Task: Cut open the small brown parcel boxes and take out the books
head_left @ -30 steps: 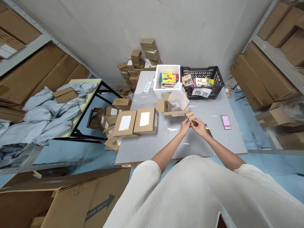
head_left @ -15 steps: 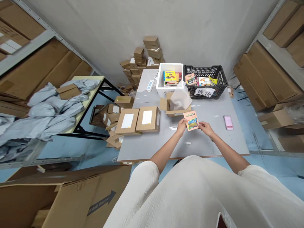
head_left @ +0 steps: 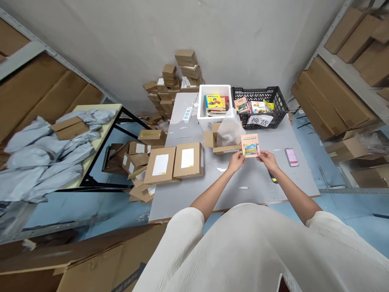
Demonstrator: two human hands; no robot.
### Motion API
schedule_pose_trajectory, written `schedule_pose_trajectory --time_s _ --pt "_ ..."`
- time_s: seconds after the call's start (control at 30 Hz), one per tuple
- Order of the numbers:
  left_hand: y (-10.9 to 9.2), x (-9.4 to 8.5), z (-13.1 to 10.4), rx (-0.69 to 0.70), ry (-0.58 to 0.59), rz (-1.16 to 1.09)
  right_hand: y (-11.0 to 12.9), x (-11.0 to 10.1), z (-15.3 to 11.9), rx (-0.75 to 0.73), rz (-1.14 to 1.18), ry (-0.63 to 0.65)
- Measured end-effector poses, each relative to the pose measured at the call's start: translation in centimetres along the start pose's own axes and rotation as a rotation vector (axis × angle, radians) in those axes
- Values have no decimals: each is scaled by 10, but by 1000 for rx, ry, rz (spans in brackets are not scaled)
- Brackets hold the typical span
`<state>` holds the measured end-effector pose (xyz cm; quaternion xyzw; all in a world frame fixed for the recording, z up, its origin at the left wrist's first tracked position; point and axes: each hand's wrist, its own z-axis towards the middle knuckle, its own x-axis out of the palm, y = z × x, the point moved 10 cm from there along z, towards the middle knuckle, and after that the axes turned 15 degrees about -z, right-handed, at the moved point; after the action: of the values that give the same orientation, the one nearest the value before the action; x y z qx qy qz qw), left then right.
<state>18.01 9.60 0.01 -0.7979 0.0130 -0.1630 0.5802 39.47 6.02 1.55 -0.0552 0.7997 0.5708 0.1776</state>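
Between my two hands is a small pink book (head_left: 250,144) with a landscape picture on its cover, held upright above the table. My left hand (head_left: 236,161) pinches its lower left corner. At the lower right corner, my right hand (head_left: 267,159) grips the book too. Just behind and left of it stands an open cardboard box (head_left: 225,149) with a whitish plastic bag (head_left: 231,129) sticking out. A dark tool with a yellow part (head_left: 273,177) lies on the table, partly hidden by my right forearm.
A white bin (head_left: 214,90) of books and a black crate (head_left: 281,107) of books stand at the back of the grey table (head_left: 188,198). Two closed boxes (head_left: 189,160) sit at left, a pink-screened phone (head_left: 292,157) at right. Grey parcels (head_left: 57,150) cover a side table.
Both hands have raised the book slightly and shifted it right, turning it straighter. More of the dark and yellow tool shows now. The camera view has shifted a little.
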Motion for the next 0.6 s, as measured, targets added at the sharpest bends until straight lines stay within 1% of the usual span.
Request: schedule_pose_trajectory --time_s 0.13,0.27,0.47,0.6 --pt "-12 3 13 68 -6 130 10 -11 5 -1 -78 -26" --pt "-21 9 30 80 -41 196 20 -20 22 -30 -77 -35" --pt "-36 23 67 98 -106 75 35 -34 71 -62 -2 -79" --pt "-45 38 99 85 -118 -17 42 -45 110 -77 33 -78"
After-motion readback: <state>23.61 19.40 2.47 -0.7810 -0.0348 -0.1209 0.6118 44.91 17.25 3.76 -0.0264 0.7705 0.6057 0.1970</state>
